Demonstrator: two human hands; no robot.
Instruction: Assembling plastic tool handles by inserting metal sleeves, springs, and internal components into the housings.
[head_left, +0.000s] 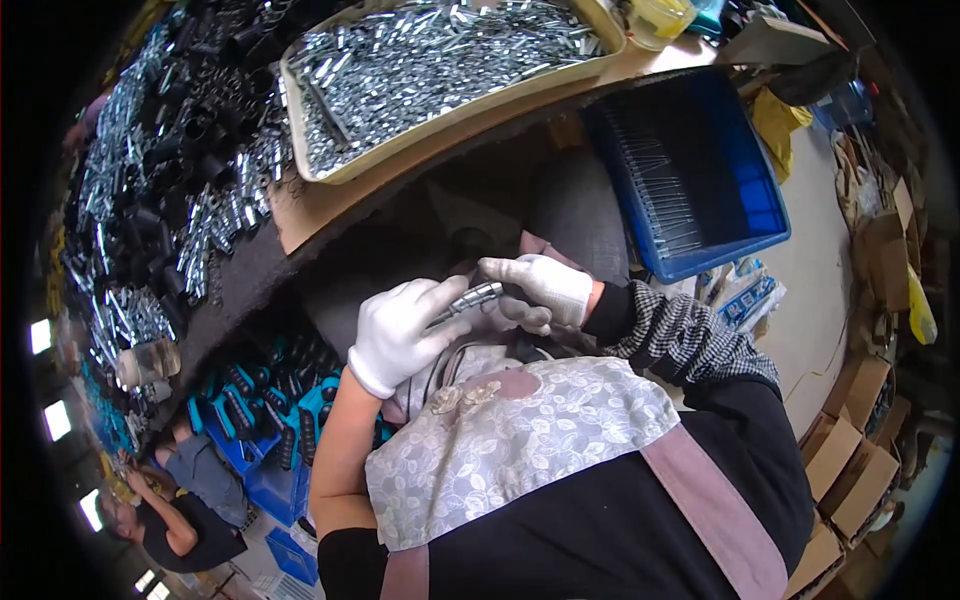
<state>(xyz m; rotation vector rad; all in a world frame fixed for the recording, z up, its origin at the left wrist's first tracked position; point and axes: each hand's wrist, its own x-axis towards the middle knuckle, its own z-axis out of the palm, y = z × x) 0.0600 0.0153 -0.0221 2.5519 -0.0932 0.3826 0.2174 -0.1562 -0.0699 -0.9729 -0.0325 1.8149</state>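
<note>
The left hand, in a white glove, is closed on a silver cylindrical metal part, located at the centre of the frame above the floral apron. The part points toward the right hand, also gloved in white, with its fingers curled just beside the part's end. The hands are close together; whether the right fingers grip anything cannot be determined.

A cream tray of small metal pins occupies the upper centre. Black sleeves and loose silver parts are heaped at upper left. A blue bin at upper right contains a row of thin metal rods. Teal-and-black handles lie at lower left.
</note>
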